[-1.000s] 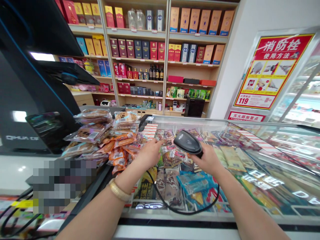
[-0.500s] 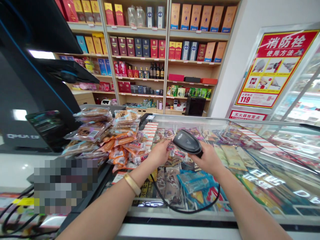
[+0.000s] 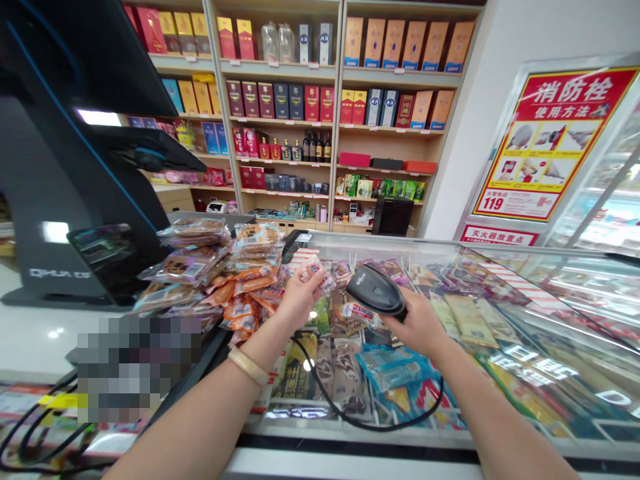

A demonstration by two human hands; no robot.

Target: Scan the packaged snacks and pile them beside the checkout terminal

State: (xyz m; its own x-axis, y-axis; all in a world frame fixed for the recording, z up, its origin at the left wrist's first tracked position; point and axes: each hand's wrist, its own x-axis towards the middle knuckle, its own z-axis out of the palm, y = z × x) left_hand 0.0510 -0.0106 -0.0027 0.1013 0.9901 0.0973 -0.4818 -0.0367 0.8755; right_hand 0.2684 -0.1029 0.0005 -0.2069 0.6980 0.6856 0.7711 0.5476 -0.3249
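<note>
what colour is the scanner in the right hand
The scanner in the right hand is black; the head view shows it best.

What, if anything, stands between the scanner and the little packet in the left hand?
Nothing visible: only an open gap separates the scanner from the little packet in the left hand. Another packet shows below the scanner.

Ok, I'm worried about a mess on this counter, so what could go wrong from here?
The cable loops low below both hands, so it might snag as the scanner moves in the right hand. The orange packets are heaped loosely near the left hand; a nudge could slide some off. The small snack in the left hand could slip.
</note>
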